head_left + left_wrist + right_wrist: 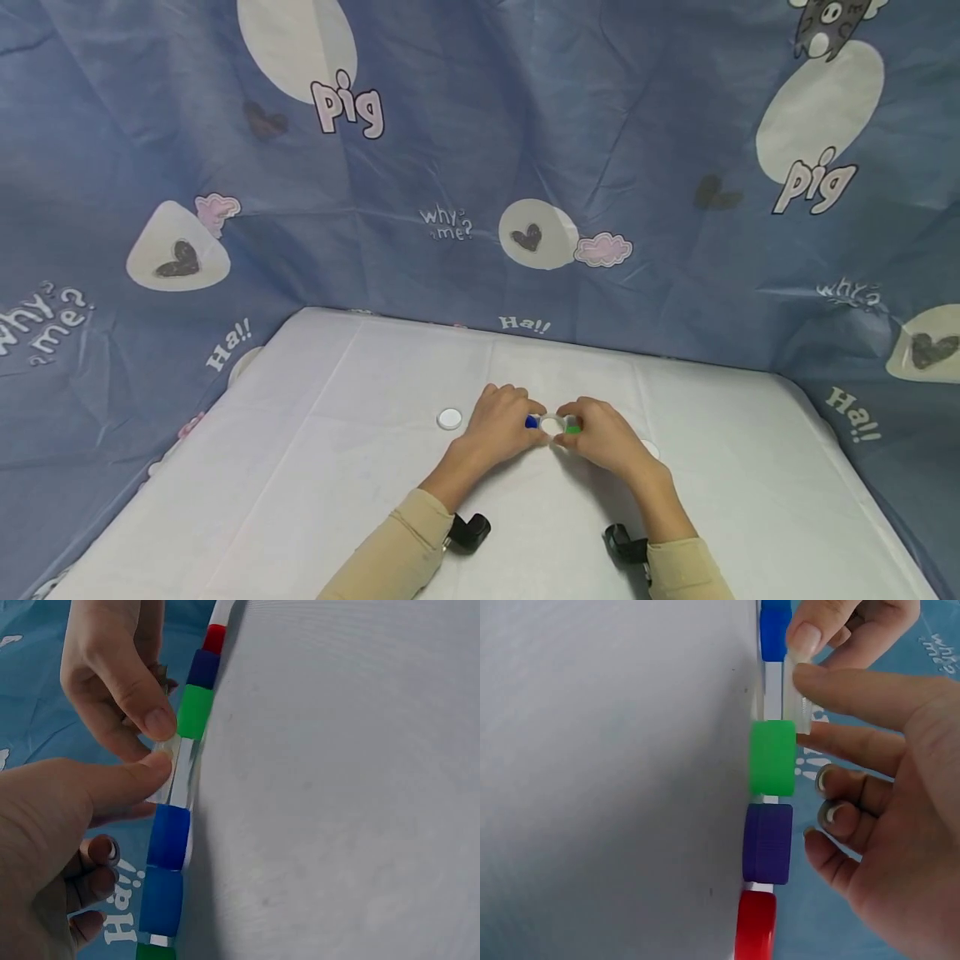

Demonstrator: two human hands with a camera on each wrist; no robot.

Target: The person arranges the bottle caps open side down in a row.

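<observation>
A translucent whitish bottle cap is held between my two hands over the white table. My left hand pinches its left side with thumb and fingers; my right hand pinches its right side. In the right wrist view the cap stands on edge, the two thumb tips meeting near its top. A blue cap shows by the left fingers and a green cap by the right fingers. The left wrist view shows this blue cap and the green cap in one row.
The row carries on with a purple cap and a red cap on the right, and another blue cap on the left. White round caps show beside both hands. A patterned blue cloth hangs behind the white table.
</observation>
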